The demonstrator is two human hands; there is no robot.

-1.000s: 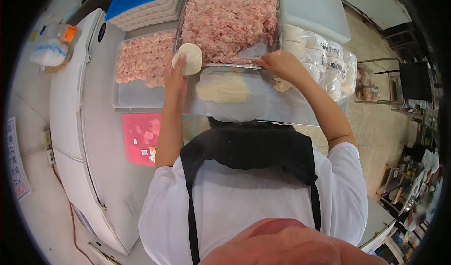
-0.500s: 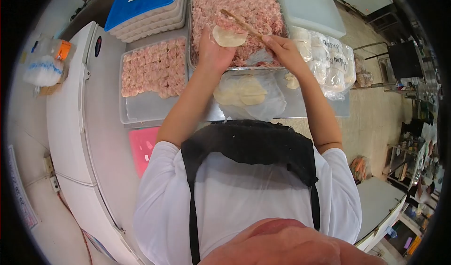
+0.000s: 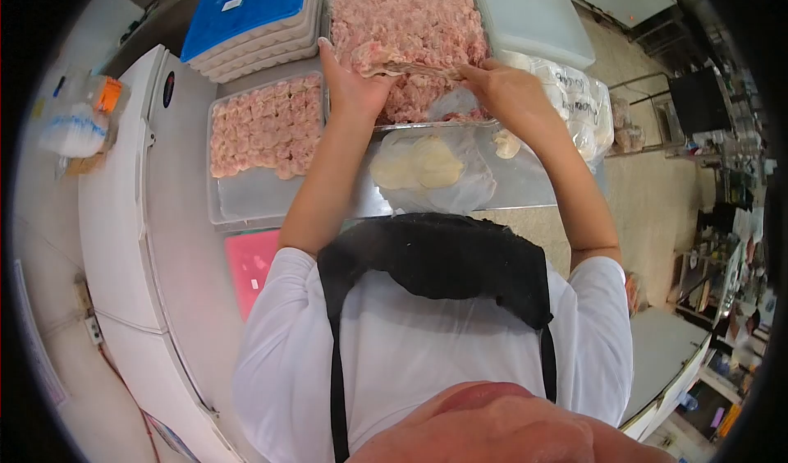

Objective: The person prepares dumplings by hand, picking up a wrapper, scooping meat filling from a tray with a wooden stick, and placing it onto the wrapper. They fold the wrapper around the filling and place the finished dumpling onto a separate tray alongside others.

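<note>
L hand [image 3: 359,89] loosely cupped, holding meat lump [image 3: 373,55] over tray [image 3: 435,125]; R hand [image 3: 510,92] closed on stick [image 3: 427,71] (tip by the lump, approx.). Best: palm steady, stick flat & pressure light.

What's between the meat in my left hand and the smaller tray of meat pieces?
Between the held meat and the smaller tray lie your left hand and the left edge of the large tray; nothing else visible does. The blue-lidded stack stands farther back.
</note>
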